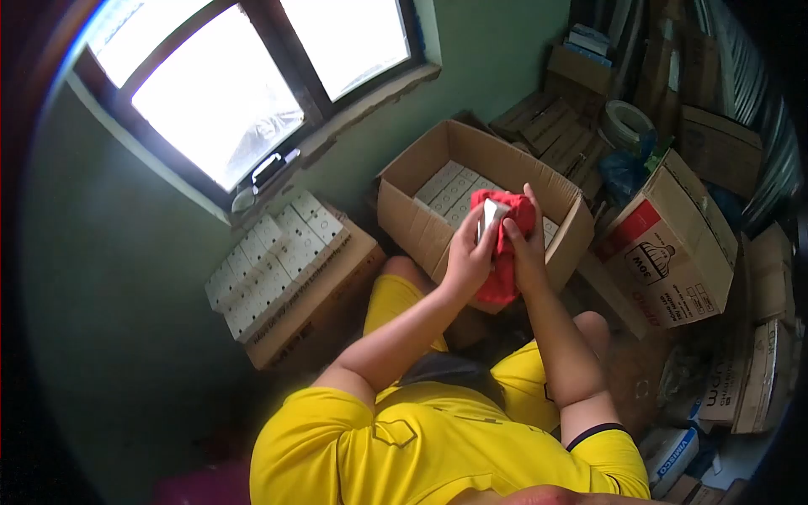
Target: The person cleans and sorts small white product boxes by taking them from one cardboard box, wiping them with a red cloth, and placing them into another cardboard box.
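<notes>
My left hand (472,257) is closed around a small white box-shaped piece (491,216), held up above an open cardboard box (404,220). A red cloth (498,284) is bunched in my right hand (527,246), with its lower part hanging down. The cloth lies against the white piece, and the fingers of both hands meet there. Part of the piece is hidden by fingers and cloth. Inside the cardboard box sit rows of similar white pieces (453,187) with small dark holes.
More white pieces (278,252) stand in rows on a closed carton (316,311) at left, below the window (227,93). To the right are a tilted 30W bulb carton (673,252), a white coil (624,126) and stacked cartons (757,370). My bent knees flank the open box's near side.
</notes>
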A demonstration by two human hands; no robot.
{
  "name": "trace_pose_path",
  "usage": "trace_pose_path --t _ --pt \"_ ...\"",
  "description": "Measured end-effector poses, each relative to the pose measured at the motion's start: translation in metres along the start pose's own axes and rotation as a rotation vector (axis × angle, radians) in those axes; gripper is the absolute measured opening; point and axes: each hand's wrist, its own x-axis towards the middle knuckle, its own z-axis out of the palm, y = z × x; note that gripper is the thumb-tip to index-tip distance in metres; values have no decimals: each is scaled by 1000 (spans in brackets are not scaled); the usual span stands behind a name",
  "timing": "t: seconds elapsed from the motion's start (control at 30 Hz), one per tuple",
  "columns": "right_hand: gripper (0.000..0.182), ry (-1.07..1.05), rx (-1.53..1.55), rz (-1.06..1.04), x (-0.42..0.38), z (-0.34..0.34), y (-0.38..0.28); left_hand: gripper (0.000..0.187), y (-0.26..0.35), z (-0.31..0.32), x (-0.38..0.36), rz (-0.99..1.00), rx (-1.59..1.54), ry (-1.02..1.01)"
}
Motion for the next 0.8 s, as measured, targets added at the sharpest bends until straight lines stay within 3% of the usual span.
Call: trace_pose_path --t 0.1,0.13,0.23,0.3,0.33,0.4,0.43,0.47,0.5,0.57,0.63,0.73,0.8 --pt "80 -68 86 50 0 7 -12 41 4 0 6 39 -23 47" --pt "69 -33 62 39 1 9 -13 41 7 0 5 50 -29 48" --pt "54 88 212 155 1 -1 9 42 19 -6 7 -92 -71 -118" --pt "47 78 148 295 -3 -15 31 42 27 -15 16 -147 114 -255" --pt "42 159 32 148 -1 -11 29 42 34 -17 20 -217 114 -319" --pt "39 210 193 159 -2 -5 12 42 28 -18 19 -250 19 -318" --pt "37 178 389 281 -2 -5 -5 41 33 -18 19 -261 0 -342" --pt "34 196 381 215 5 -12 8 39 26 -24 23 -262 4 -398" --pt "28 195 518 334 2 -12 -15 38 24 -22 22 -283 -68 -397" --pt "29 -10 536 313 6 -27 5 39 33 -28 27 -326 -80 -485" --pt "35 84 374 227 7 -22 5 40 40 -30 32 -290 -87 -555" --pt "40 -200 362 335 3 -32 1 52 42 -51 41 -310 20 -732" --pt "38 -213 114 255 4 -30 4 54 48 -62 41 -278 150 -768"
